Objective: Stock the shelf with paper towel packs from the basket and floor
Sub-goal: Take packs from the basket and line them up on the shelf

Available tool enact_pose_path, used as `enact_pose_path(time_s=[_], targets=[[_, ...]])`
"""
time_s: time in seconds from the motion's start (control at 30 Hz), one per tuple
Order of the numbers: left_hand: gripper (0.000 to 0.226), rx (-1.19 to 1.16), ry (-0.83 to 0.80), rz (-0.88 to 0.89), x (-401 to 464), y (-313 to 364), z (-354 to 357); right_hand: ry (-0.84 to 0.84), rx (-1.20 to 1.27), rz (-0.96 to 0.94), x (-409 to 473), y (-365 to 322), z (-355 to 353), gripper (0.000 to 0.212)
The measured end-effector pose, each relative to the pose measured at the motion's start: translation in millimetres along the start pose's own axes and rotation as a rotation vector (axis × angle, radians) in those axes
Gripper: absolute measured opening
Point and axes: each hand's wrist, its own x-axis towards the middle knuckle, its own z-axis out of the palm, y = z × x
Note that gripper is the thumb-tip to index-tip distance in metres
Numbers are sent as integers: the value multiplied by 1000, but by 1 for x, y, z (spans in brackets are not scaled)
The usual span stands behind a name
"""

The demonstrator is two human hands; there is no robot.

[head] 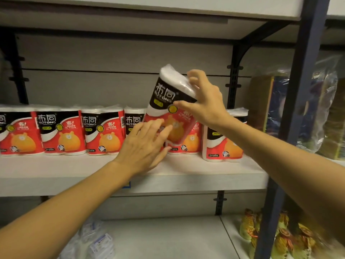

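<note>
A red, black and white paper towel pack [169, 103] is tilted to the right above the white shelf [74, 169], its lower end among the row. My right hand [203, 101] grips its top end, fingers curled over the plastic and thumb on the front. My left hand [145, 144] lies with straight fingers pressed against the pack's lower front. Several matching packs [61, 131] stand upright in a row to the left. Another pack [222, 144] stands to the right, nearer the shelf's front.
A dark blue upright post [291, 128] bounds the shelf on the right, with bagged boxes [324, 109] beyond it. The shelf below holds clear-wrapped packets [97, 242] at left and yellow-green bagged goods [280, 238] at right. Another shelf board [149, 8] is overhead.
</note>
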Motion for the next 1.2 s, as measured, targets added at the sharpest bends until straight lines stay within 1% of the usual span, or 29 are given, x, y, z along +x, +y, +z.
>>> enact_pose_path(time_s=[0.07,0.13,0.17,0.33,0.43,0.63,0.73,0.83,0.97,1.07,1.2], targets=[[46,-14,-54,-9,0,-1,-2,-85,-215,-162,4,9,4,66],[43,-9,-104,-24,-2,-3,-2,-170,-416,-225,5,19,11,68],[43,-9,-122,-30,-4,-4,-2,-206,-477,-239,4,23,14,69],[40,-2,-177,-23,-13,-11,-2,-386,-533,-189,0,39,21,67],[40,-3,-215,-42,-13,-15,-1,-460,-624,-222,0,42,24,65],[40,-23,-228,-52,-13,-14,2,-483,-621,-123,2,54,33,63],[39,-41,-211,-42,-12,-10,4,-438,-670,-86,0,66,42,62],[37,-44,-196,-33,-11,-7,5,-334,-758,-94,0,71,53,62],[37,-20,-200,-5,-5,-4,11,-326,-848,-135,2,66,62,63],[37,6,-192,-5,1,2,13,-332,-900,-116,1,62,61,61],[36,22,-192,-5,4,10,12,-308,-857,-106,-8,64,63,75]])
